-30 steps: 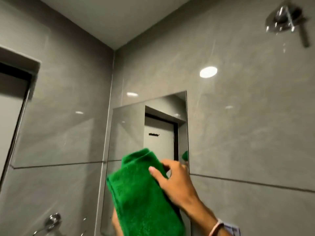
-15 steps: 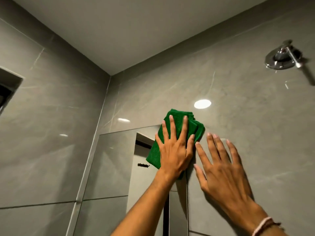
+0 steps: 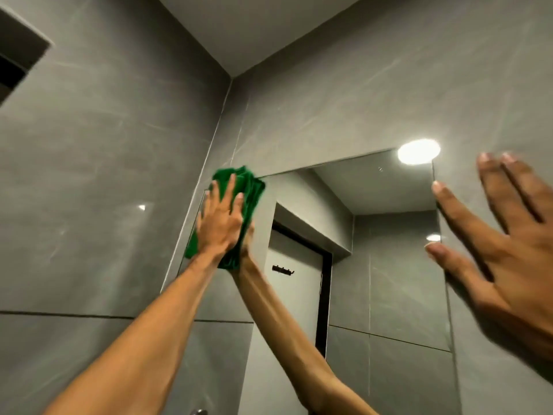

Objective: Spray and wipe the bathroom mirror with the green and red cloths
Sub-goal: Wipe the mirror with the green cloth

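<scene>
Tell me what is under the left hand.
The left hand presses the green cloth flat against the top left corner of the mirror. The glass behind the cloth is covered, so its condition cannot be seen.

Glossy grey wall tiles (image 3: 104, 175) run up to a pale ceiling (image 3: 254, 31). A dark recess (image 3: 18, 64) cuts the left side; a round light glare (image 3: 419, 151) marks the right.

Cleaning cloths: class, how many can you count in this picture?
1: the folded green microfibre cloth, pressed by the left hand against the top left corner of the rectangular wall mirror. No red cloth shows; it may be out of view.
</scene>
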`<state>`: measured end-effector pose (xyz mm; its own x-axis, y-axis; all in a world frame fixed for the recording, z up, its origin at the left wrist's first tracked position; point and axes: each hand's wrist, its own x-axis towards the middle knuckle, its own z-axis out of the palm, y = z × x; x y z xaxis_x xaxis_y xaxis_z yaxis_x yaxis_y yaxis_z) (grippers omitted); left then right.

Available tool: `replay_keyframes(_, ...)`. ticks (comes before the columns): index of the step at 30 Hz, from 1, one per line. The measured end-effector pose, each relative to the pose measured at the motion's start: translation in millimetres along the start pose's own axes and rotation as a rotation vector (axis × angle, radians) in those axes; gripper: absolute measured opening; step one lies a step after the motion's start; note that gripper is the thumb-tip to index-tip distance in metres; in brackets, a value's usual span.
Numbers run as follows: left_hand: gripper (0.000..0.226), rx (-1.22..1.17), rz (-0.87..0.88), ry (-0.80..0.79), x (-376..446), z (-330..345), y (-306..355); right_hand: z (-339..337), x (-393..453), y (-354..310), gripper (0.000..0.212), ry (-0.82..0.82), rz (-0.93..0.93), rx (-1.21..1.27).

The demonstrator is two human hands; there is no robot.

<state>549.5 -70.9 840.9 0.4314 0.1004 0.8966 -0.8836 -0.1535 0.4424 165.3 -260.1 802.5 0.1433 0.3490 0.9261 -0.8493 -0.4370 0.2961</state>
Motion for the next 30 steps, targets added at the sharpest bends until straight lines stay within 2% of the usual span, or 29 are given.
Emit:
replay_keyframes(2, 0.055, -0.019, -0.189, -0.003, -2.5, 0.0, -38.4, 11.1, 1.6, 3.2, 0.091, 0.044, 0.021, -0.003)
replay_keyframes(5, 0.057, -0.061, -0.438, 0.007, -25.2, -2.6, -53.3, 9.8, 2.9, 4.4, 0.085, 0.047, 0.012, 0.022)
replay_keyframes(8, 0.059, -0.165, -0.665, 0.019, -61.4, -9.0, -29.1, -15.5, 1.6, 1.1, 0.079, 0.009, -0.038, 0.044)
replay_keyframes(10, 0.058, -0.182, -0.698, 0.021, -91.6, -9.4, 4.7, -35.8, -0.9, -5.7, 0.075, -0.003, -0.045, -0.014)
replay_keyframes(13, 0.057, -0.139, -0.478, 0.007, -144.1, -4.8, 84.9, -65.7, -0.2, -12.2, 0.071, -0.067, -0.061, -0.046)
replay_keyframes(17, 0.059, -0.087, 0.16, -0.049, -199.9, 8.1, 189.2, -90.6, 1.0, -13.0, 0.071, -0.25, -0.077, -0.034)
replay_keyframes(19, 0.059, -0.045, 0.406, -0.079, -208.1, 10.0, 216.0, -93.7, -6.3, -7.2, 0.063, -0.219, -0.086, -0.017)
replay_keyframes(21, 0.059, -0.019, 0.519, -0.085, -201.8, 5.2, 215.7, -87.7, -19.0, 0.7, 0.06, -0.152, -0.103, -0.015)
replay_keyframes(23, 0.057, -0.014, 0.58, -0.09, -193.4, 1.8, 195.9, -75.8, -28.1, 9.4, 0.068, -0.156, -0.084, -0.011)
replay_keyframes(25, 0.055, -0.001, 0.561, -0.096, -181.1, -3.6, 160.7, -57.5, -32.7, 10.1, 0.079, -0.148, -0.051, 0.017)
replay_keyframes(28, 0.055, 0.003, 0.356, -0.115, -159.3, -12.4, 83.3, -32.1, -35.9, 7.5, 0.086, -0.174, 0.0, 0.046)
replay_keyframes(30, 0.056, 0.033, 0.101, -0.115, -154.7, -16.8, 19.2, -21.0, -34.6, 5.4, 0.089, -0.207, 0.029, 0.016)
